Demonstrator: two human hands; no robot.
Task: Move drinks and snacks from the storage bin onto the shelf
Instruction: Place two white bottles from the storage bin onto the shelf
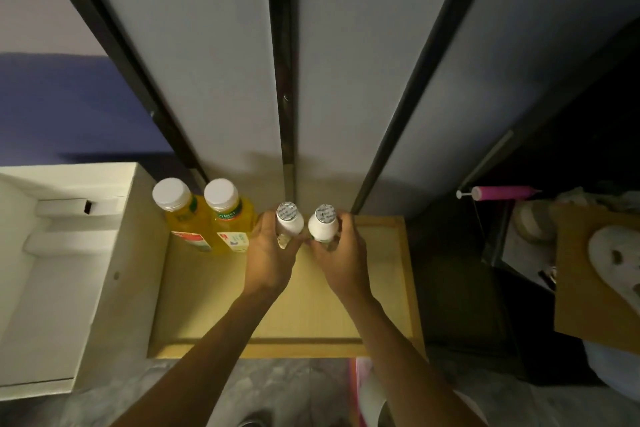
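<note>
Two small white bottles with foil lids stand side by side at the back of the wooden shelf. My left hand is wrapped around the left small bottle. My right hand is wrapped around the right small bottle. To their left, two yellow juice bottles with white caps stand upright against the back wall. The storage bin shows only as a pink edge at the bottom, under my right forearm.
An open white cardboard box sits flush against the shelf's left side. Black vertical rails run up the grey wall behind. To the right is a dark area with a pink tube and a brown cardboard piece.
</note>
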